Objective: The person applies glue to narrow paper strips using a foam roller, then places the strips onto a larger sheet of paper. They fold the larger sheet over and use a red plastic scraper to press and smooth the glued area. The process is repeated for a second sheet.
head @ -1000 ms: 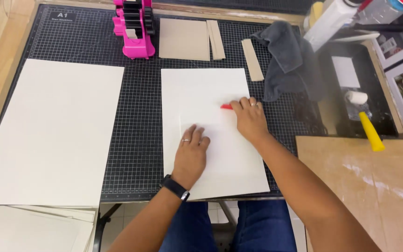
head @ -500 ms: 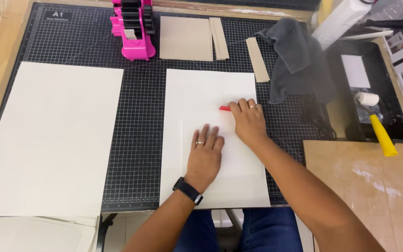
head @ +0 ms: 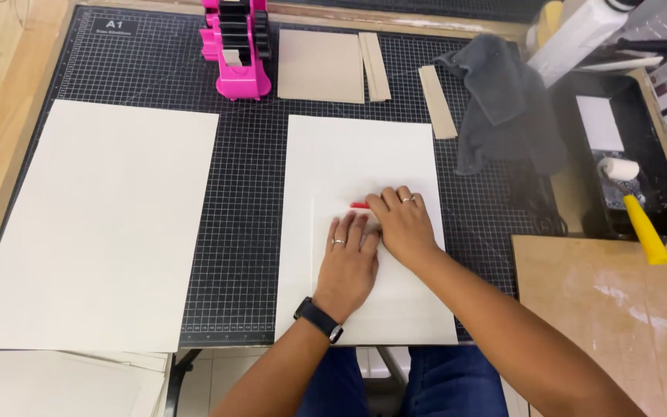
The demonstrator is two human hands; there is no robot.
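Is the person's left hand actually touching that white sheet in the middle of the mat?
Touching. The head view shows the left hand lying flat, palm down, on the white sheet, fingers spread on its surface with no gap visible.

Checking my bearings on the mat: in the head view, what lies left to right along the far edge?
Pink tape dispenser → square brown card → narrow card strips → lone card strip → grey cloth.

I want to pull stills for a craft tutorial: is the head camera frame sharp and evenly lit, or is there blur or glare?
Head view: mostly sharp, the cutting mat grid reads clearly; light is soft and even, with faint shadow under the left hand and right hand; the white sheet is bright, nearly washed out; the grey cloth and top right corner look hazy and soft.
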